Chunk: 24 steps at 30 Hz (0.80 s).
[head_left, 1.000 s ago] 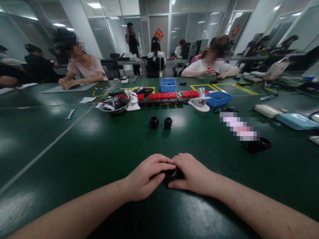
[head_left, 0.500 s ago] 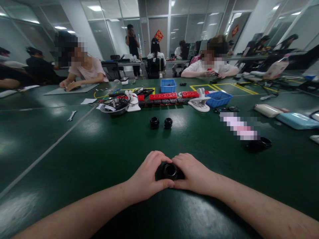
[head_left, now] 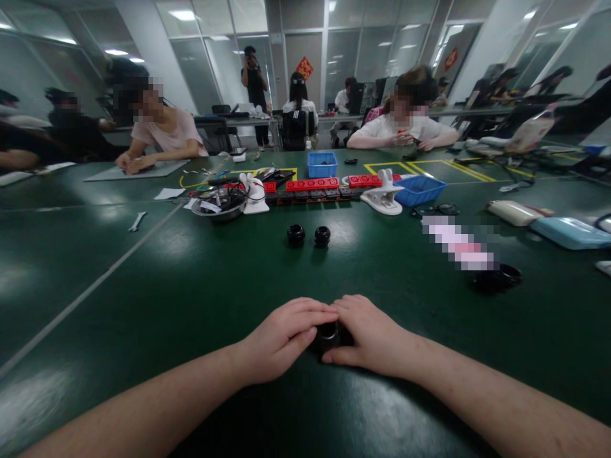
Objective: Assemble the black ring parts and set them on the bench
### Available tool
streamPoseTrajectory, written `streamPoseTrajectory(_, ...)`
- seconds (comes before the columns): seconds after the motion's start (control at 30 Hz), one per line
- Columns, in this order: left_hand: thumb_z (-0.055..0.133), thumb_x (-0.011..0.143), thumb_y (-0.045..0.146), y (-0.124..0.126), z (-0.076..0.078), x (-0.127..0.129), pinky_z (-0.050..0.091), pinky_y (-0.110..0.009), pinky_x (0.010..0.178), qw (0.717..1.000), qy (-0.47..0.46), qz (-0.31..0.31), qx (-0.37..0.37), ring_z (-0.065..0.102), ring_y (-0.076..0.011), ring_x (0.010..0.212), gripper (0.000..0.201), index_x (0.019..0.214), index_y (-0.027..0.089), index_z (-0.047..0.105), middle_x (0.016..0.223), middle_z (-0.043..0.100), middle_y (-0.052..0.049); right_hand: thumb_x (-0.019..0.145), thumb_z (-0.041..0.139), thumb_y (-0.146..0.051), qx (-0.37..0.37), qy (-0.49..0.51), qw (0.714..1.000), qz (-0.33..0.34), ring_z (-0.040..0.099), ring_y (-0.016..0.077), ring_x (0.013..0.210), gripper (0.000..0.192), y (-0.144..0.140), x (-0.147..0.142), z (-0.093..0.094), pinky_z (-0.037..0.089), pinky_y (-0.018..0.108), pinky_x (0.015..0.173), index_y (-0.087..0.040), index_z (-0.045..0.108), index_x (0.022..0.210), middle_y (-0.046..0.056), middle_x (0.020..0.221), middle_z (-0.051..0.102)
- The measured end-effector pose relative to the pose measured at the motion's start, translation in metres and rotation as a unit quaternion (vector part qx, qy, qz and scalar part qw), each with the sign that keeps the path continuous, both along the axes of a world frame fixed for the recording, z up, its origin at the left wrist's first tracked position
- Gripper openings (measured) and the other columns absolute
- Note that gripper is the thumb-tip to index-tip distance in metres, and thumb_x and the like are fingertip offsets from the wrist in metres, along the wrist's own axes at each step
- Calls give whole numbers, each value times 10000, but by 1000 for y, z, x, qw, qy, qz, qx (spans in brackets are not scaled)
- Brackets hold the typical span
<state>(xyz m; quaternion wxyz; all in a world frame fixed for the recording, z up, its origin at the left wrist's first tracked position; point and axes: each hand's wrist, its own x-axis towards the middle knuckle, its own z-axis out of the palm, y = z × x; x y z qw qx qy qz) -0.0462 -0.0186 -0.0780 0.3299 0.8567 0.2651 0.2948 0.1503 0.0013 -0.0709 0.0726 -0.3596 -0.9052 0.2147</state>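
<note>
A glossy black ring-shaped part point(head_left: 328, 338) with an open hollow top is on the green table, close in front of me and between both hands. Around its right side curls my right hand point(head_left: 367, 334), fingers at the back and thumb at the front. My left hand point(head_left: 281, 337) closes over its left side, thumb and fingers near the rim, fingertips meeting those of my right hand. The fingers hide much of the part. Farther off, two similar black ring-shaped parts stand side by side, a left one point(head_left: 295, 235) and a right one point(head_left: 322, 236).
A metal bowl of cables point(head_left: 224, 213), white clamps point(head_left: 382, 194), red strips point(head_left: 312, 184) and blue bins point(head_left: 322, 165) line the middle. Black rings point(head_left: 499, 278) lie to the right. A wrench point(head_left: 137, 221) is at left. Co-workers sit across the table.
My left thumb has drawn up and inward from the front of the black part toward its rim, and the left fingers have flattened over it. The right hand barely moved.
</note>
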Motion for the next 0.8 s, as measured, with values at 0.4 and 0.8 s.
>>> streamPoseTrajectory(0.4, 627, 788, 379, -1, -4, 5, 394, -372, 867, 994, 46, 90, -40, 463, -230, 991, 376, 1089, 201, 490, 1049, 492, -59, 652, 706, -447, 3, -4, 1000, -5, 547, 217, 803, 415, 0, 0, -2, 394, 358, 749, -135, 603, 906, 70, 844, 618)
streamPoseTrajectory(0.8, 310, 962, 348, -2, -1, -4, 304, -400, 995, 999, -23, 40, 18, 400, -228, 1169, 340, 1254, 225, 434, 1248, 471, -72, 652, 701, -477, 6, 4, 1000, 0, 550, 225, 833, 477, 1, 2, -2, 395, 371, 772, -135, 593, 966, 79, 885, 622)
